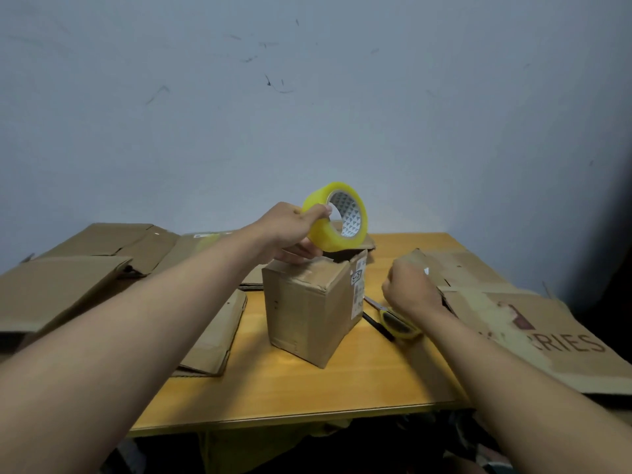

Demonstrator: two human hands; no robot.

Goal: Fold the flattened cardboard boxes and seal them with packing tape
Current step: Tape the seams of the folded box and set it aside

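A small folded cardboard box stands upright in the middle of the wooden table; its top flaps are partly down, with a dark gap at the far corner. My left hand grips a roll of yellowish packing tape just above the box's top. To the right of the box, my right hand hovers with its fingers curled shut. A small pale glint shows at its fingertips, and I cannot tell what it is. No stretched tape is visible between the roll and that hand.
Yellow-handled scissors lie on the table under my right wrist. Flattened boxes are piled on the left, one lies beside the folded box, and a large printed cardboard sheet covers the right side. A wall stands behind.
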